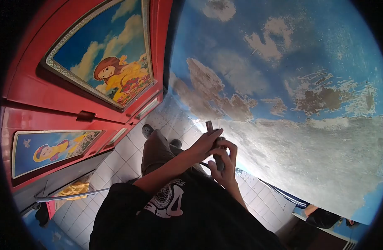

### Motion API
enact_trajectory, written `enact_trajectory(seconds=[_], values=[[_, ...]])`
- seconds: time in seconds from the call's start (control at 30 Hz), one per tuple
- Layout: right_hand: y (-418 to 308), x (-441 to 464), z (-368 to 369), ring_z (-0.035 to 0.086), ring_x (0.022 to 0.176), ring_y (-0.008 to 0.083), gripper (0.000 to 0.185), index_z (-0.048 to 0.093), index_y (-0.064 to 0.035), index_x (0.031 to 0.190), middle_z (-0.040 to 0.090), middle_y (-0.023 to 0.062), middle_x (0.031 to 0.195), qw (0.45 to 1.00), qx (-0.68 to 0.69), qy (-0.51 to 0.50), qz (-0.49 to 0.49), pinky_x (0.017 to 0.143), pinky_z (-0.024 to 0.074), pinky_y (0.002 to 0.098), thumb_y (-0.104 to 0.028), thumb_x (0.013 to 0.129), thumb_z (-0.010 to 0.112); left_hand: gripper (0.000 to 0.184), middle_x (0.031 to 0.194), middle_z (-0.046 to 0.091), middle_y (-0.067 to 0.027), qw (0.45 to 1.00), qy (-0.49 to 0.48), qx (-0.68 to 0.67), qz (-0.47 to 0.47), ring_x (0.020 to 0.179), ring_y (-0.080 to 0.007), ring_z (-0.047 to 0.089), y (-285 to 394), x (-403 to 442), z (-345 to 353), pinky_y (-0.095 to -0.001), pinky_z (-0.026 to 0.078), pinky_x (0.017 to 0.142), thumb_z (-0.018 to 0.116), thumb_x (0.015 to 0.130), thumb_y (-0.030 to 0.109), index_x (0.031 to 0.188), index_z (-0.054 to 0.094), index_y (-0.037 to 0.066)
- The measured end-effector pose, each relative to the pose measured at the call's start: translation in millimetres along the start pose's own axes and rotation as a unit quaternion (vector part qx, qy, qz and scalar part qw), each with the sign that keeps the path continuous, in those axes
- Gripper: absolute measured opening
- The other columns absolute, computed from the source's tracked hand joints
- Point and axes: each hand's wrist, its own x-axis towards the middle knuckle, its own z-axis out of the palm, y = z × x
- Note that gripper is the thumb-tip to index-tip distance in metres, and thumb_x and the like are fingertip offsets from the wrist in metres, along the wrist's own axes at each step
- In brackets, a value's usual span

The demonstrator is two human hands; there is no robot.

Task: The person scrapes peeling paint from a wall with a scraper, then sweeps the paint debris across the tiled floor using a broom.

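My left hand (204, 146) comes in from the left and is closed around a dark, rod-like tool (219, 161), whose upper end sticks out above my fingers. My right hand (227, 160), just below and to the right, has its fingers bent around the lower part of the same tool. A thin, pale line stands upright beside its top; whether it belongs to the tool I cannot tell. Both hands are close together in front of my body, near the wall (283, 150), which has a rough grey lower band and blue paint above.
Patches of paint are scraped off the blue wall. At the left stands a red cabinet (53, 106) with cartoon pictures. White tiles (129, 146) cover the floor under my feet. A pale pole (74, 196) and yellow cloth (74, 190) lie lower left; a dark box-like thing (314, 237) sits lower right.
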Motion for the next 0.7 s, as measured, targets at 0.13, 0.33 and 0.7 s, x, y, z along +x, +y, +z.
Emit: enact_trajectory(seconds=[0.13, 0.33, 0.7], values=[[6.6, -30.6, 6.7, 0.049, 0.087, 0.0199, 0.037, 0.043, -0.0049, 0.115, 0.044, 0.0102, 0.104, 0.964, 0.047, 0.115, 0.236, 0.073, 0.0412, 0.03, -0.01, 0.08, 0.053, 0.036, 0.075, 0.052, -0.0041, 0.96, 0.138, 0.171, 0.173, 0.063, -0.0097, 0.049, -10.5, 28.1, 12.7, -0.0251, 0.042, 0.057, 0.05, 0.088, 0.026, 0.117, 0.042, 0.007], [34.4, -45.2, 6.9, 0.045, 0.055, 0.0078, 0.033, 0.037, -0.01, 0.121, 0.05, 0.0011, 0.073, 0.785, 0.425, 0.139, 0.428, 0.046, 0.0332, 0.0206, -0.015, 0.088, 0.043, 0.058, 0.097, 0.056, -0.0145, 0.924, 0.084, 0.29, 0.233, 0.088, -0.0216, 0.058, -46.4, 52.9, 25.0, -0.0301, 0.045, 0.075, 0.048, 0.088, 0.024, 0.134, 0.022, 0.002], [57.9, 7.1, -13.5, 0.041, 0.039, 0.0041, 0.027, 0.044, -0.0073, 0.115, 0.053, -0.0001, 0.066, 0.844, 0.348, 0.184, 0.364, 0.031, 0.0286, 0.0184, -0.015, 0.09, 0.037, 0.062, 0.141, 0.016, -0.0171, 0.832, 0.095, 0.361, 0.41, 0.102, -0.0389, 0.05, -16.4, 72.6, 52.8, -0.0348, 0.047, 0.074, 0.047, 0.084, 0.01, 0.138, 0.017, 0.014]])
